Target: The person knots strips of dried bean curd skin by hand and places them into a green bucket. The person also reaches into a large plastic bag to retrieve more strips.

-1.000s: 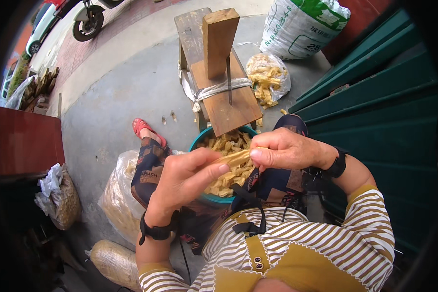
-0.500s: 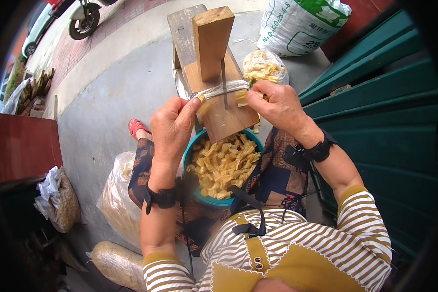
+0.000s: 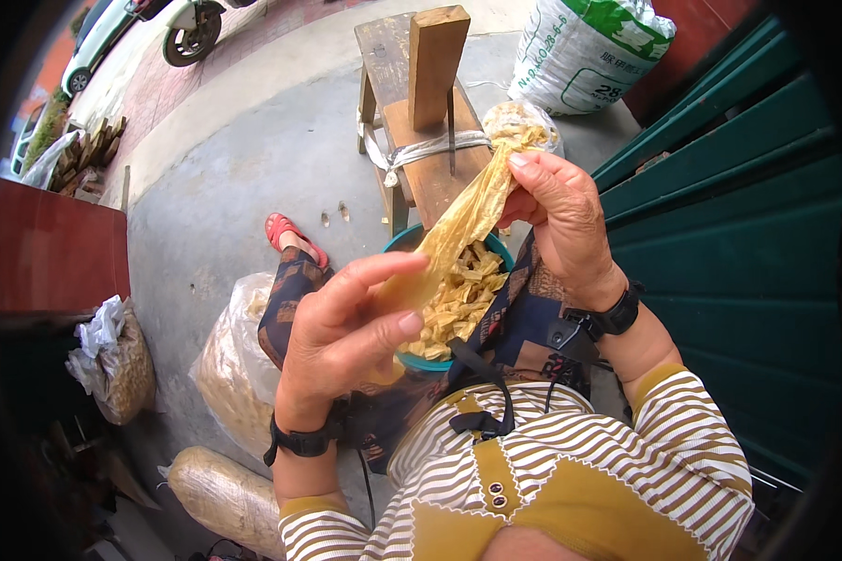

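Note:
A long, crinkled yellow strip [image 3: 470, 213] stretches diagonally between my hands. My right hand [image 3: 561, 220] pinches it near its upper end. Its lower end runs behind the fingers of my left hand [image 3: 337, 337], which hold it loosely. Behind the strip stands a wooden bench [image 3: 388, 70] with an upright block [image 3: 435, 65], a thin upright blade [image 3: 451, 145] and a white cloth band [image 3: 393, 159] tied round it. Under the bench's near end, a teal tub [image 3: 421, 365] holds several short yellow pieces [image 3: 458, 309], partly hidden by the strip and left hand.
A green-and-white sack [image 3: 585, 56] and a clear bag of yellow pieces [image 3: 524, 126] lie beyond the bench. A green slatted panel [image 3: 730, 252] borders the right. Plastic bags [image 3: 234, 365] lie at my left, near a red panel [image 3: 61, 243]. A scooter [image 3: 187, 37] stands beyond.
Half a second ago my hands held short pieces either side of the blade. Now a longer strip spans them; my left hand has dropped toward my body, and my right has shifted right and down.

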`<move>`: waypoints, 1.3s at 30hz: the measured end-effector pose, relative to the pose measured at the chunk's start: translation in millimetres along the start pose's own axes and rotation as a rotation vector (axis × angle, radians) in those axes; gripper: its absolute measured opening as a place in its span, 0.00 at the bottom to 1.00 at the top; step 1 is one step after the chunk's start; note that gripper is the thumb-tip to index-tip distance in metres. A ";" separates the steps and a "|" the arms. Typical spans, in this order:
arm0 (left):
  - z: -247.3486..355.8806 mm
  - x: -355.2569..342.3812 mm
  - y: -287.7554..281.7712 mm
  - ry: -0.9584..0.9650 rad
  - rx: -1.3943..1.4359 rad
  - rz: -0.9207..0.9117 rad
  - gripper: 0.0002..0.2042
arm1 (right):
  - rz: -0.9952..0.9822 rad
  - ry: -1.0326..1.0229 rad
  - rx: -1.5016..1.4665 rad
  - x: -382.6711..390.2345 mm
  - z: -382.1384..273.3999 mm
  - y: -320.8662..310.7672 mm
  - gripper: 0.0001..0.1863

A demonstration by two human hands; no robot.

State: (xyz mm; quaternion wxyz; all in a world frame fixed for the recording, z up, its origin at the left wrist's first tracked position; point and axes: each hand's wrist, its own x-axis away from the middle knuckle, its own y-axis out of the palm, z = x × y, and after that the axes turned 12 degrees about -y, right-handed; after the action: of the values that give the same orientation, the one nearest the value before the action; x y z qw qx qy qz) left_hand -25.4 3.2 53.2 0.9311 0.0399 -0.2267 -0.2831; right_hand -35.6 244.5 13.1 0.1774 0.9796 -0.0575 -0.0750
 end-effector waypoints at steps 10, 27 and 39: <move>-11.6 -4.6 0.0 -0.150 0.024 -0.132 0.15 | -0.349 -0.042 -0.015 73.0 -30.1 51.4 0.13; -37.9 -16.3 23.7 0.067 0.376 -0.029 0.13 | -0.316 0.292 -0.087 59.8 20.2 21.5 0.12; -38.0 -24.5 23.6 0.168 0.066 0.178 0.16 | -0.248 0.273 -0.390 50.3 30.4 22.0 0.22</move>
State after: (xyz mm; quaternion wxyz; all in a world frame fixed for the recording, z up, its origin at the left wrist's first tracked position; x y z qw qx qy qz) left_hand -14.5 34.3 14.3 0.9665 0.0737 -0.1594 -0.1873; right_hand 6.9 206.7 -13.6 0.3584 0.9275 0.1028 0.0270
